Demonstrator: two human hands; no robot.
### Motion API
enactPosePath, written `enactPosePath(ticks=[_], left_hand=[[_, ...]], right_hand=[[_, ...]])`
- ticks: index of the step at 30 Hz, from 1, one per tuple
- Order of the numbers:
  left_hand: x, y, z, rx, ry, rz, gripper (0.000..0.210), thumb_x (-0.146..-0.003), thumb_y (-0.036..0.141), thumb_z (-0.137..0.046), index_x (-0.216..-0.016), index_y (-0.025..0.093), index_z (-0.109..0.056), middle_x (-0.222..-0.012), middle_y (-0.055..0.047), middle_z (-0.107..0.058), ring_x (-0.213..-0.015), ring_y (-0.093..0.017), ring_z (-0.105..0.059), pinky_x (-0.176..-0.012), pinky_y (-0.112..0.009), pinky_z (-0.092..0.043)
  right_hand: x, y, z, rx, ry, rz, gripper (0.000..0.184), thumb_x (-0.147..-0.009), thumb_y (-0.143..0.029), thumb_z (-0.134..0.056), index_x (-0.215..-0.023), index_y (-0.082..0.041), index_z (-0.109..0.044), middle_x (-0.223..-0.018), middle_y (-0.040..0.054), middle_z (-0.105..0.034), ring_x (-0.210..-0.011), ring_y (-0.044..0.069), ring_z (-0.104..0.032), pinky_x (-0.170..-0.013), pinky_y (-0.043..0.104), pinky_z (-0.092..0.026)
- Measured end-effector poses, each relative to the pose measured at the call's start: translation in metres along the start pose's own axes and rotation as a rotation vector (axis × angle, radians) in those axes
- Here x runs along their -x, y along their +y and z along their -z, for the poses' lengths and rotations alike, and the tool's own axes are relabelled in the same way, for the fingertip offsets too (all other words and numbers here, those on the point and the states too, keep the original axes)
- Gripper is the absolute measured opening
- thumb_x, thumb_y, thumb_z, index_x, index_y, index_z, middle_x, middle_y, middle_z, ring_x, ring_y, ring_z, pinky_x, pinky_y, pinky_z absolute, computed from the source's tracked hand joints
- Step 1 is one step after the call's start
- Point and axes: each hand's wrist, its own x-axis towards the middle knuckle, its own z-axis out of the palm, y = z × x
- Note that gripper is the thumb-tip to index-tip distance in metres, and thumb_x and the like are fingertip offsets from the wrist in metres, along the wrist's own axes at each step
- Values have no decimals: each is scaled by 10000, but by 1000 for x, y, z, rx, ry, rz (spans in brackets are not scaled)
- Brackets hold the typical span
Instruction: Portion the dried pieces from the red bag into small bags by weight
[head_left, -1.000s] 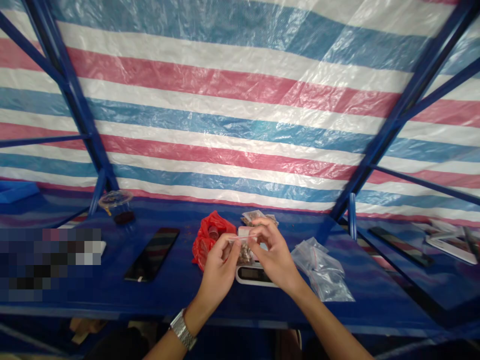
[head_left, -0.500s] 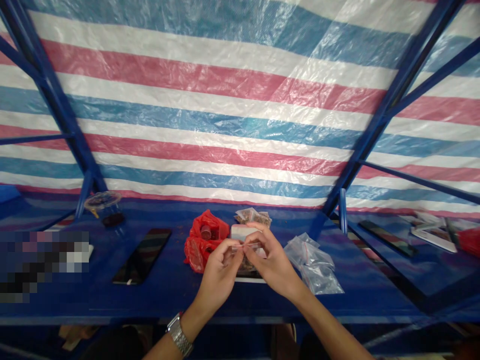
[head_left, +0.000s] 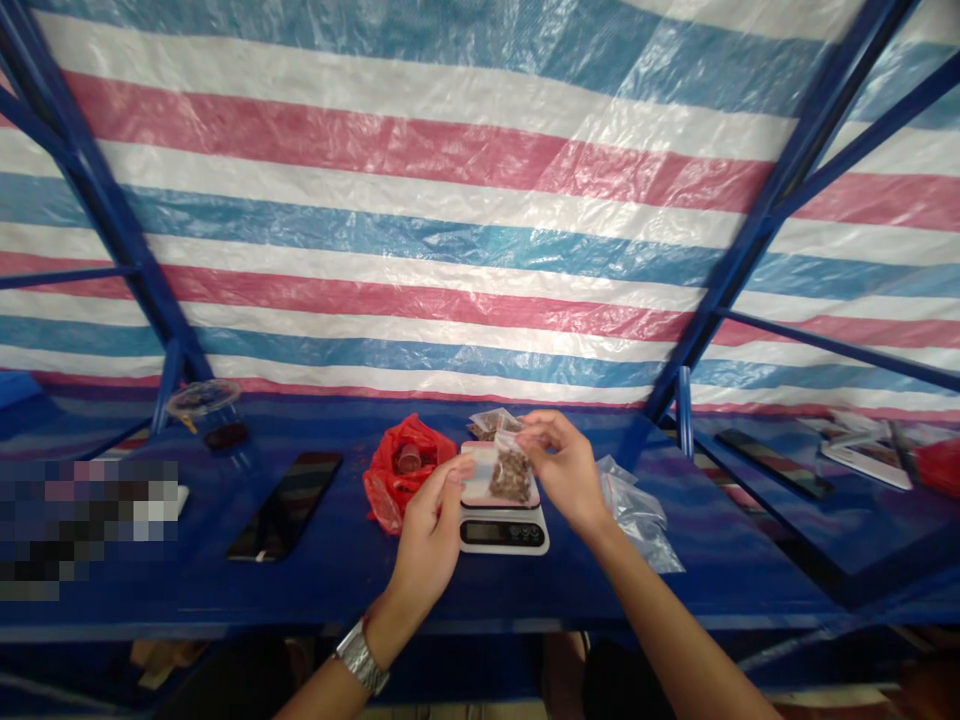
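Note:
My right hand (head_left: 568, 470) pinches the top corner of a small clear zip bag (head_left: 512, 475) filled with brown dried bits. The bag is over the pale platform of a white digital kitchen scale (head_left: 466, 541); whether it touches the platform I cannot tell. At the scale's left edge is my left hand (head_left: 431, 525), fingers stretched out and holding nothing, with a metal-band watch (head_left: 361, 658) on the wrist. Just behind the scale lies another filled zip bag (head_left: 491, 422), partly hidden.
Left of the scale sits a red plastic bag (head_left: 390, 490) with a small container (head_left: 409, 458) in its opening. Flat zip bags (head_left: 637, 515) lie to the right. Farther left are a black phone (head_left: 286, 507) and a plastic cup (head_left: 221, 430) of dark drink. Blue metal posts (head_left: 720, 280) frame the table.
My hands have moved apart. The left has let go of the zip bag and drawn to the scale's left side; the right has shifted up and right with the bag, uncovering the scale's display.

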Motion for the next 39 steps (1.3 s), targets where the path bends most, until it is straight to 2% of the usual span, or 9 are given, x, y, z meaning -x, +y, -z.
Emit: enactPosePath(ticks=[4,8,10,13,16,22,28,34,39], left_hand=[[2,-5,7,-115,42,-64,387,-1035,459,-478,-1161,191,-726,-1165,-108,-756,-1089,-230,-707,-1025,-370,-527],[8,-6,13,-218,-25,-135,325,-1049,390,-464,-1087,203,-726,-1095,-94,-752,-1016,-215,-709,-965,-346,-550],[12,-5,16,-265,-64,-182,303,-1052,350,-455,-1078,205,-720,-1083,-92,-747,-1013,-210,-705,-944,-330,-552],[16,-3,21,-341,-130,-258,279,-1049,294,-453,-1082,205,-715,-1064,-88,-744,-1004,-202,-704,-918,-311,-551],[20,-2,24,-384,-187,-315,258,-1041,252,-457,-1073,204,-708,-1027,-76,-747,-977,-190,-712,-893,-291,-556],[30,2,31,-460,-289,-433,222,-1022,181,-469,-1054,209,-688,-961,-49,-743,-908,-161,-722,-840,-253,-561],[36,4,41,-492,-329,-486,213,-1010,148,-475,-1065,208,-673,-903,-47,-733,-839,-159,-716,-785,-247,-559],[40,5,53,-516,-335,-509,210,-994,136,-499,-1059,208,-686,-870,-49,-729,-805,-159,-707,-756,-244,-557],[43,3,65,-549,-310,-526,200,-983,129,-517,-1068,219,-675,-886,-38,-736,-809,-157,-710,-767,-242,-556]], right_hand=[[-17,25,4,-145,-11,-232,460,-658,-474,-841,-966,-176,-674,-829,34,-702,-691,184,-627,-602,313,-522],[-19,46,6,-158,-33,-290,492,-653,-509,-840,-986,-177,-695,-899,59,-716,-803,233,-685,-670,362,-574],[-20,51,9,5,-15,-232,407,-723,-508,-774,-966,-189,-706,-942,78,-740,-818,249,-702,-707,394,-584],[-22,52,19,384,15,-40,253,-857,-436,-622,-950,-229,-735,-1018,81,-771,-901,268,-719,-850,435,-565],[-23,49,31,556,38,59,278,-930,-358,-498,-984,-252,-749,-1054,70,-788,-1004,270,-725,-949,423,-528],[-22,47,53,548,121,63,301,-909,-350,-487,-938,-224,-758,-994,76,-796,-938,262,-726,-927,407,-534],[-13,36,71,494,115,127,281,-910,-381,-521,-899,-229,-757,-978,69,-779,-889,252,-700,-874,388,-528],[-11,26,71,497,161,160,265,-894,-357,-517,-859,-233,-749,-947,63,-766,-852,240,-678,-819,364,-523],[-11,27,67,495,134,190,267,-904,-351,-513,-852,-234,-747,-937,56,-762,-858,234,-677,-824,360,-515]])
